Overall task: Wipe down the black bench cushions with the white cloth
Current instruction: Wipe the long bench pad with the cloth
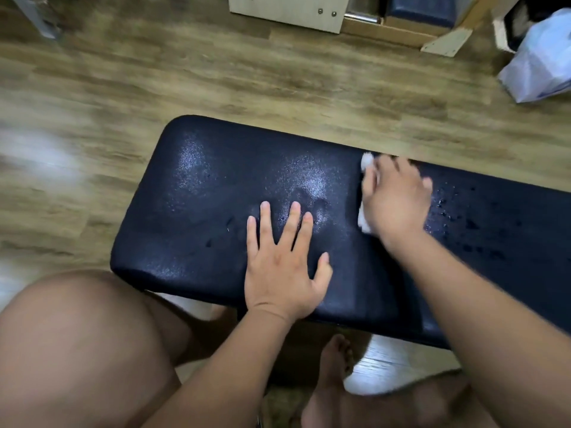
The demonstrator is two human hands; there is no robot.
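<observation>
Near the far edge of the padded black vinyl bench cushion (pixel 216 211), our right hand (pixel 397 202) presses the crumpled white cloth (pixel 366 166) flat, left hand (pixel 282 267) splayed empty; we judge the droplet-covered right part unwiped.

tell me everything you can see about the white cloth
The white cloth is small, soft-looking and crumpled, mostly hidden under the right hand, which presses it flat on the black bench cushion. Only two bits show: a bunched end poking out past the fingertips near the cushion's far edge, and a strip along the thumb side of the palm. It lies right of the cushion's middle, beside a patch of droplets. The image is blurred there.
</observation>
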